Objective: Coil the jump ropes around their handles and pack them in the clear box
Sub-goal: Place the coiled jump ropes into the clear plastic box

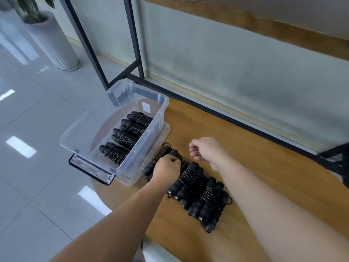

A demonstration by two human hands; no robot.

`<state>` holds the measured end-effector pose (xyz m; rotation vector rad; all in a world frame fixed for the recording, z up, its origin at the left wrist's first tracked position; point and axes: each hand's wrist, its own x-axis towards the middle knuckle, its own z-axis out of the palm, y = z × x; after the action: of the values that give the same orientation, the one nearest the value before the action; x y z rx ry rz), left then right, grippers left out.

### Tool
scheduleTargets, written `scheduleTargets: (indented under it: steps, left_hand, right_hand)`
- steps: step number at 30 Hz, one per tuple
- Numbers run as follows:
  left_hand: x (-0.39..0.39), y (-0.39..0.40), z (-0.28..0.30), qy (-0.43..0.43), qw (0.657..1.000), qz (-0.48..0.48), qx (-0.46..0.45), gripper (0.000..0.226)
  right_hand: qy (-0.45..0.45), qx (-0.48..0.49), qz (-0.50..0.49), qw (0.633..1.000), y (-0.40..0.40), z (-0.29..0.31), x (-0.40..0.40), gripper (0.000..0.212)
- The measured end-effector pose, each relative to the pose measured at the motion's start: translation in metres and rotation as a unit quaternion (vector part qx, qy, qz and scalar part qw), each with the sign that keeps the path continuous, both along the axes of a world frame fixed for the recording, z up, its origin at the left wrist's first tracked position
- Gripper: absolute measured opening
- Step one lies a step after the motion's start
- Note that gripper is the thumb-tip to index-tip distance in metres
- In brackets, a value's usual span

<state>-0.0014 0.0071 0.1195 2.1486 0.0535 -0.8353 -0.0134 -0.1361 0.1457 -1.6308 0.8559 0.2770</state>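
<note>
Left hand (167, 167) grips coiled rope (166, 151); right hand (204, 148) beside.

Readable text: none in this view.
Clear box (120, 129): a small white sticker (146, 107) on the far inner wall; too blurred to show any print.
Coiled jump ropes (196, 188): black handles, no lettering or brand mark legible.
Wooden table (255, 157): no markings legible.

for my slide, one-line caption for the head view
Left hand grasps a coiled black jump rope beside the clear plastic box.
</note>
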Motion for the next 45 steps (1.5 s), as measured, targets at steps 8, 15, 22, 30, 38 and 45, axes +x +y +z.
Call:
scheduleTargets:
  steps: [8, 15, 22, 30, 38, 45]
  left_hand:
    - [-0.061, 0.001, -0.042, 0.089, 0.98, 0.175, 0.033, 0.058]
    - [-0.073, -0.007, -0.043, 0.183, 0.933, 0.308, -0.025, 0.044]
    - [-0.075, -0.013, -0.037, 0.212, 0.899, 0.371, -0.093, 0.024]
    - [-0.077, -0.014, -0.028, 0.185, 0.92, 0.335, -0.083, 0.049]
    - [-0.074, -0.014, 0.002, 0.101, 0.943, 0.302, -0.094, 0.06]
    - [-0.044, -0.001, 0.062, -0.071, 0.978, 0.196, -0.026, 0.045]
  right_hand:
    - [0.067, -0.072, 0.079, 0.992, -0.018, -0.053, -0.022, 0.026]
    - [0.107, -0.168, 0.214, 0.956, -0.022, -0.07, -0.015, 0.051]
    - [0.121, -0.11, 0.236, 0.958, -0.018, -0.081, -0.015, 0.049]
    - [0.119, -0.1, 0.201, 0.967, -0.017, -0.078, -0.019, 0.044]
    - [0.057, -0.092, 0.113, 0.988, -0.021, -0.044, -0.031, 0.04]
    - [-0.006, -0.032, 0.056, 0.998, -0.013, 0.018, -0.028, 0.04]
